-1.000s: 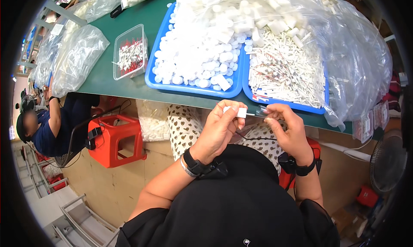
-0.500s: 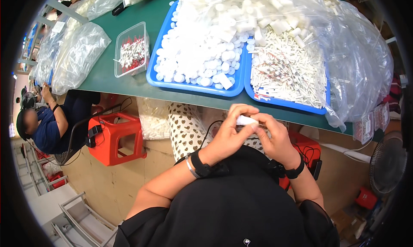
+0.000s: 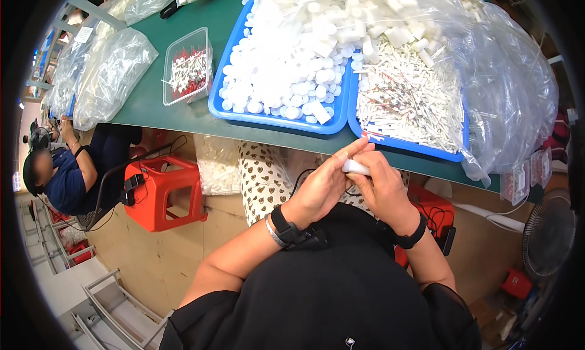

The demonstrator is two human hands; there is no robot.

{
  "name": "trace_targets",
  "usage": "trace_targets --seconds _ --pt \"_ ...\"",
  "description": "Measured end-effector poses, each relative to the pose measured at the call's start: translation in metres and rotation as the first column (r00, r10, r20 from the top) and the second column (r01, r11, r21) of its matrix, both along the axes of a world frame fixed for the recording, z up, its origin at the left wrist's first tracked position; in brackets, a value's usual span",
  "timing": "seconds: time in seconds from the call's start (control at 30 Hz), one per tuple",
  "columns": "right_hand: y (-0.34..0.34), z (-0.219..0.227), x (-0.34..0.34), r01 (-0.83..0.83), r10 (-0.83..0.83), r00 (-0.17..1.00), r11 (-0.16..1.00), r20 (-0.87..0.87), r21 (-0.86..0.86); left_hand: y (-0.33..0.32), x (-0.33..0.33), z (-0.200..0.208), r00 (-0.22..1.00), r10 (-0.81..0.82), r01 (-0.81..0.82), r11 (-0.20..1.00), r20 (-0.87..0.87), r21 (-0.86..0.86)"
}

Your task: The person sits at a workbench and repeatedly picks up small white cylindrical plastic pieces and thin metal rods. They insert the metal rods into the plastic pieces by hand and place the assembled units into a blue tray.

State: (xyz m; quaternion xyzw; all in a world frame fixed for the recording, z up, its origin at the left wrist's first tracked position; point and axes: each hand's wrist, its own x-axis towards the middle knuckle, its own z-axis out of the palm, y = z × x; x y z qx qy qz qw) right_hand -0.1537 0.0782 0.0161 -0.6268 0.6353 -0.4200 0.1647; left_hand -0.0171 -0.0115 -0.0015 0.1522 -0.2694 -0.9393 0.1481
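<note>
In front of my body, just off the table edge, my right hand [image 3: 387, 187] grips a small white plastic cylinder [image 3: 355, 167] between thumb and fingers. The cylinder has a rounded end and lies tilted. My left hand [image 3: 321, 188] has its fingers stretched out, with its palm against or very close to the cylinder's end; exact contact is hard to tell. Beyond the hands, a blue tray [image 3: 332, 128] holds many translucent white round caps. Beside it, a second blue tray [image 3: 420, 149] holds a heap of thin white sticks, some with red parts.
A clear plastic box [image 3: 204, 93] of red and white sticks stands on the green table [image 3: 177, 117]. Large plastic bags [image 3: 512, 100] crowd the right side. A red stool [image 3: 161, 191] and a seated person [image 3: 73, 185] are at left; a fan [image 3: 550, 231] stands at right.
The left hand has let go of the cylinder and straightened its fingers. The right hand has closed round the cylinder, which has turned in the hold.
</note>
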Motion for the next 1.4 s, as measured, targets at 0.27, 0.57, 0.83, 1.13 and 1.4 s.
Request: trace_targets --seconds 0.27,0.57,0.83,1.13,1.4 --pt "-0.005 -0.005 0.005 -0.037 0.034 0.992 0.999 -0.125 -0.021 0.01 0.004 -0.003 0.998 0.044 -0.049 0.986 0.033 0.162" --pt "-0.009 -0.007 0.012 0.123 -0.128 0.985 0.991 -0.116 -0.048 0.002 0.004 0.002 0.998 0.013 -0.029 0.97 0.066 0.243" --pt "-0.008 -0.006 0.004 -0.024 0.002 0.972 0.995 -0.236 -0.092 0.01 0.004 -0.006 0.997 0.071 -0.07 0.967 0.004 0.247" --pt "-0.009 -0.016 0.012 -0.018 0.005 0.976 0.998 -0.216 -0.055 0.012 0.006 -0.012 0.991 0.13 -0.102 0.892 -0.033 0.44" --pt "-0.003 -0.023 0.012 -0.027 0.024 0.997 0.999 -0.08 -0.038 0.015 0.009 -0.015 0.984 0.155 -0.093 0.868 -0.089 0.488"
